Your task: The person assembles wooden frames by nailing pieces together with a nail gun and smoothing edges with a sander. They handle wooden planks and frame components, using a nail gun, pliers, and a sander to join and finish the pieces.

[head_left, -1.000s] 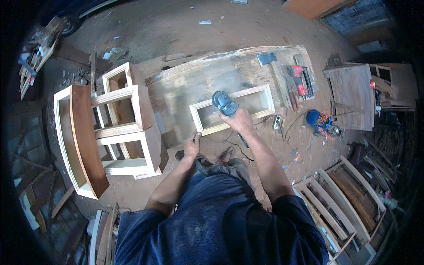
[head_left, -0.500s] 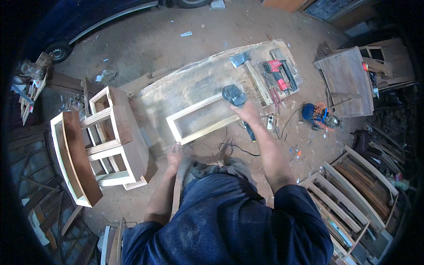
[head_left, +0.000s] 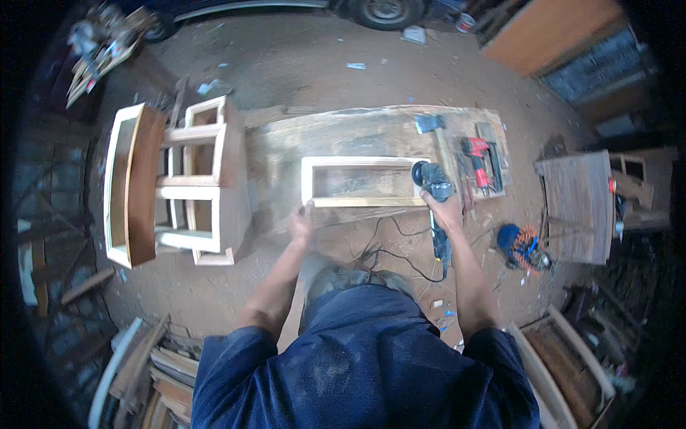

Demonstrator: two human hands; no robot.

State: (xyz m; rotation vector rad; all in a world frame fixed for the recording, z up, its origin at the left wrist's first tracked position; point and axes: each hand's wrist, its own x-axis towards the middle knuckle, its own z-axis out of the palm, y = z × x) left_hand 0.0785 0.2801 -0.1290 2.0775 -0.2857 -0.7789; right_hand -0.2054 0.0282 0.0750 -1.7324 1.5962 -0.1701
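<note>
A pale rectangular wooden frame [head_left: 364, 161] lies flat on the worn board. My left hand [head_left: 301, 220] holds its near left corner, thumb on top and fingers closed around the edge. A dark handheld power sander [head_left: 437, 187] sits over the frame's right end piece, hiding part of it. My right hand [head_left: 444, 209] is wrapped around the sander's near side. Closer to me, below that hand, a dark corded tool [head_left: 439, 247] lies beside a looping black cable [head_left: 400, 259].
The sheet board [head_left: 286, 146] also carries a hatchet [head_left: 431, 125] and a red nail gun [head_left: 477, 159]. Unfinished wooden cabinet frames [head_left: 187, 193] stand at left. On the right are a blue coiled hose [head_left: 525, 247] and a wooden box [head_left: 580, 207]. A parked vehicle's wheel [head_left: 386, 11] shows beyond.
My view has turned, so the frame and board now lie level across it. The sander remains at the frame's right end in my right hand; my left hand still holds the near left corner.
</note>
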